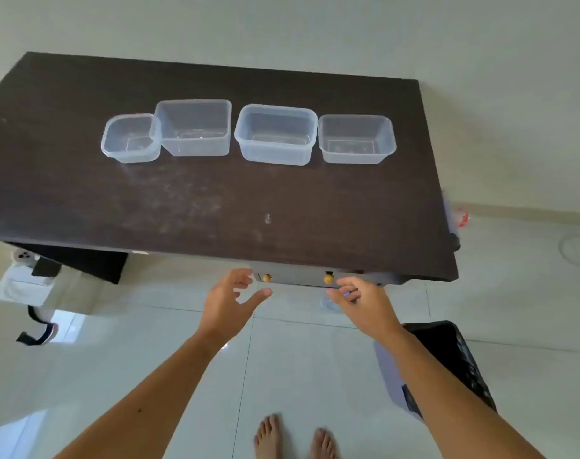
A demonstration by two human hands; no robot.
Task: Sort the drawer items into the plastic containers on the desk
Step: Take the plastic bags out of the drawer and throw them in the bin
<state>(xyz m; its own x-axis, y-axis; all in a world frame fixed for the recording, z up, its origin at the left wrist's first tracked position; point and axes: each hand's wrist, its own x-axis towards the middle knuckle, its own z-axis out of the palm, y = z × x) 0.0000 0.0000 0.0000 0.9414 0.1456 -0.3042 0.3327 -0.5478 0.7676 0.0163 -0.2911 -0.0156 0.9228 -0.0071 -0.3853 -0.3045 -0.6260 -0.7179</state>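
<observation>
Under the front edge of the desk sits the drawer, a grey front panel that looks shut or nearly so, with two small yellow knobs showing: the left knob and the right knob. Whatever the drawer holds is hidden, so the items to be sorted cannot be seen yet. Just in front of that panel the left hand hangs with fingers loosely spread and thumb out, its fingertips close beside the left knob but gripping nothing; the right hand has its fingers curled inward near the right knob, and the blur makes it unclear whether they touch it. The step in hand seems to be opening the drawer, and it would go best with each hand pinching its own knob and both pulling evenly and straight back, so the drawer does not skew or jam. Farther back from the drawer, on the desk top, four clear plastic containers stand in a row: the small container touching the second container, then the third container and the fourth container close beside one another. All four appear empty and lidless.
</observation>
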